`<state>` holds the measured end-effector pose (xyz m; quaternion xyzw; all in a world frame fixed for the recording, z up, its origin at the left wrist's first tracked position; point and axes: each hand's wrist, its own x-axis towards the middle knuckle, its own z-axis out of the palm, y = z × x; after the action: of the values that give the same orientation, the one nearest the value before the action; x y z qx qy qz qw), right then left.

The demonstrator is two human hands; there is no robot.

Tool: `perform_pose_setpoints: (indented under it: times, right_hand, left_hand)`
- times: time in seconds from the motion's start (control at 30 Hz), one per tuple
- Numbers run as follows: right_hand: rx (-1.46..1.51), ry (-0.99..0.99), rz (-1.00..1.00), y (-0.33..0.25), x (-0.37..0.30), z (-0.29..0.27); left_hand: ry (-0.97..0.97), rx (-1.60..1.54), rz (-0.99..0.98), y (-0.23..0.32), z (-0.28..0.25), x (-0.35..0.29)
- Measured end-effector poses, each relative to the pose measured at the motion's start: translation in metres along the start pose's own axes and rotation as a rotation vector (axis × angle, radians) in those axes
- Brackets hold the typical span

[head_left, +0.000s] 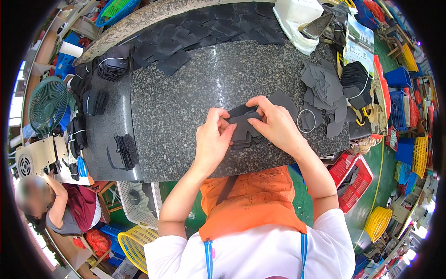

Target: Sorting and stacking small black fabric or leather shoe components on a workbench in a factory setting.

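Over the speckled dark stone tabletop (pixel 172 111), both hands pinch a flat black cut piece (pixel 243 126), thin like fabric or leather. My left hand (pixel 214 135) grips its left edge between thumb and fingers. On the opposite side, my right hand (pixel 275 122) has its thumb on the piece and its fingers curled over the far edge. Several similar pieces lie beneath, partly hidden by the hands. A white ring-shaped band (pixel 306 121) rests just right of my right hand. Beyond it is a loose heap of dark grey pieces (pixel 320 88).
Overlapping black pieces (pixel 200 30) cover the table's far edge. Tied black bundles (pixel 113 64) sit at the left, another bundle (pixel 357 83) at the right. A white container (pixel 297 16) stands far right. Below are a red crate (pixel 355 181) and white basket (pixel 137 204). Another person (pixel 69 204) works lower left.
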<state>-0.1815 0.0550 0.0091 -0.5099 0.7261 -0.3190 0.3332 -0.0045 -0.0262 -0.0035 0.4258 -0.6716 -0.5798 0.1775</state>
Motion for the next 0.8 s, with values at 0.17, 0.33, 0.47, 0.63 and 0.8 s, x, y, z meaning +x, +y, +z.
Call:
perform_pose_setpoints:
  times: [0.17, 0.33, 0.47, 0.63, 0.8]
  right_hand:
    - [-0.063, 0.062, -0.074, 0.004, 0.001, 0.010]
    - [-0.513, 0.305, -0.266, 0.008, -0.006, 0.009]
    - [-0.739, 0.554, -0.137, 0.025, -0.014, -0.025]
    - [-0.631, 0.459, -0.053, 0.046, -0.016, -0.031]
    - [-0.290, 0.424, -0.004, 0.048, -0.008, -0.033]
  left_hand:
    - [0.013, 0.133, 0.087, -0.009, 0.001, 0.004]
    - [0.027, 0.966, 0.496, 0.014, -0.031, 0.023]
    - [0.463, 1.234, 0.561, 0.006, -0.086, 0.104]
    - [0.484, 0.976, 0.619, -0.035, -0.107, 0.129]
    - [0.161, 0.478, 0.650, 0.009, -0.048, 0.029]
